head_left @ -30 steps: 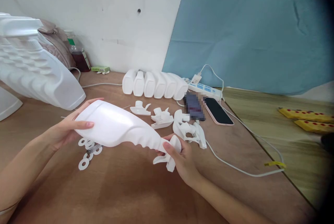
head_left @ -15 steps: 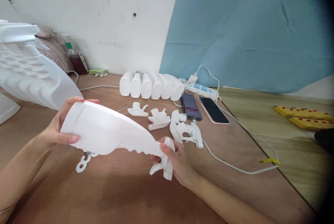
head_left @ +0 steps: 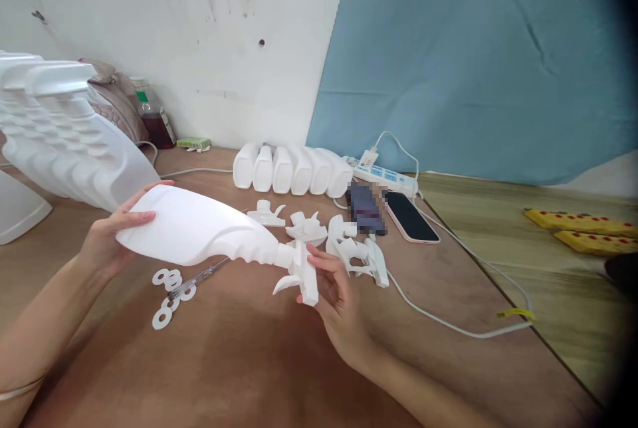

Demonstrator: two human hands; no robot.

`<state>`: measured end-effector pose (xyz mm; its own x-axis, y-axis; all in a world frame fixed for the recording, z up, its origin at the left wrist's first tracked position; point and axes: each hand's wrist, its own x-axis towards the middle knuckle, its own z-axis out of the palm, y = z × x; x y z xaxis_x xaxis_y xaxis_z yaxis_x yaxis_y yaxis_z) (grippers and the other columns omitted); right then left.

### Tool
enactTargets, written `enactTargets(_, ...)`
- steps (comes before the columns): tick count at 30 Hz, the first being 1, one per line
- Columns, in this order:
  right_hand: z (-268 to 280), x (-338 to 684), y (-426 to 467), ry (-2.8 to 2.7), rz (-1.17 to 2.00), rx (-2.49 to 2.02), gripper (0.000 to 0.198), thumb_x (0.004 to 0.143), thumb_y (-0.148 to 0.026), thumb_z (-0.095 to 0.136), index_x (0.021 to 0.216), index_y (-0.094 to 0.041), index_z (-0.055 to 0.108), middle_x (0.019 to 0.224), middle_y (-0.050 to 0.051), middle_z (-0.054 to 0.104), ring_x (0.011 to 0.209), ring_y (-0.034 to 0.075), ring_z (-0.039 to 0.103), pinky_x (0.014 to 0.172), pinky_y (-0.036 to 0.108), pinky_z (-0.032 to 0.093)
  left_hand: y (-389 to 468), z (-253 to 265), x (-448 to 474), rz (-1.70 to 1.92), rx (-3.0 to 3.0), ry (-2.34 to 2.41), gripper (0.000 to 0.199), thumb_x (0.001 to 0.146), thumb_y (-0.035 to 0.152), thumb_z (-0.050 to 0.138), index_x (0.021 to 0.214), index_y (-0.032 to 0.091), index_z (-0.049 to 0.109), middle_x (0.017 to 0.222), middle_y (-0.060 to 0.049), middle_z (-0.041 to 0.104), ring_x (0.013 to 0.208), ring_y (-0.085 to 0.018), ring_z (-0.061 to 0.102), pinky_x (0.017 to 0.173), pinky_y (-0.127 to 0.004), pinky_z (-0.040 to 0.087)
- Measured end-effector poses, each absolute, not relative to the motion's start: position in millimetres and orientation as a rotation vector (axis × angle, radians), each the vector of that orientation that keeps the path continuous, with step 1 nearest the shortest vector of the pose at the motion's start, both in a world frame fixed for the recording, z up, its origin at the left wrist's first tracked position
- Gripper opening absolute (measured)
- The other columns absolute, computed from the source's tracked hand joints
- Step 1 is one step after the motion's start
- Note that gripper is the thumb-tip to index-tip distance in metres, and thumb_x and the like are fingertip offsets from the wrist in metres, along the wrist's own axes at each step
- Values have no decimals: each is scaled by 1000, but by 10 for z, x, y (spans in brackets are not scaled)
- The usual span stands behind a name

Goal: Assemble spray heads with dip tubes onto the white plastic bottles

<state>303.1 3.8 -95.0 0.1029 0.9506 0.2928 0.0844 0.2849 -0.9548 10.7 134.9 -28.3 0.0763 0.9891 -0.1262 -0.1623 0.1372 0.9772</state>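
Above the desk (head_left: pixel 249 368), the left hand (head_left: pixel 106 235) clamped the spray bottle (head_left: pixel 182 225) by its base; the right hand (head_left: pixel 339 298) clasped its trigger sprayer (head_left: pixel 306 275); it looked light, stiff and slick, best gripped by its ridges.

plain white spray bottle (head_left: pixel 184 225), white trigger head (head_left: pixel 306 275), brown table (head_left: pixel 259 355), blue cloth (head_left: pixel 448 69) at far right, pink-edged black smartphone (head_left: pixel 411 216)
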Motion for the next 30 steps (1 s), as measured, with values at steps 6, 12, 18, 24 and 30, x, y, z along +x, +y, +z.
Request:
enactTargets(6,-957,3070,108,-1154,996,-1266,34,87,-46,43,67,-19,47,50,-5,48,40,7,47,39,17,39,1276,-295,148,1069,1249,984,58,53,29,73,109,31,56,127,-5,51,101,-35,57,58,-31,58)
enactTargets(12,-959,3058,138,-1063,1165,-1250,39,83,-54,46,67,-18,47,46,-6,48,35,7,46,31,15,36,1308,-217,42,959,1611,1060,59,63,42,64,118,32,46,128,-7,49,101,-34,57,60,-34,56)
enactTargets(18,-951,3058,129,-1047,1267,-1147,40,85,-52,44,65,-18,47,49,-5,50,40,7,48,36,15,41,918,73,446,998,2990,1355,76,68,55,55,134,24,33,137,-6,39,125,-34,34,105,-58,19)
enactTargets(24,-961,3034,84,-1166,1379,-994,34,89,-47,41,76,-18,51,53,-4,51,43,7,50,40,17,42,406,-43,1226,330,3726,720,55,77,28,51,130,28,39,143,2,29,135,-28,15,105,-66,7)
enactTargets(30,-1014,2992,57,-1069,1494,-832,36,85,-52,44,76,-18,51,59,-1,56,46,10,53,42,22,45,382,-90,1357,357,3816,735,35,80,12,45,110,23,57,110,-3,59,112,-24,48,99,-56,30)
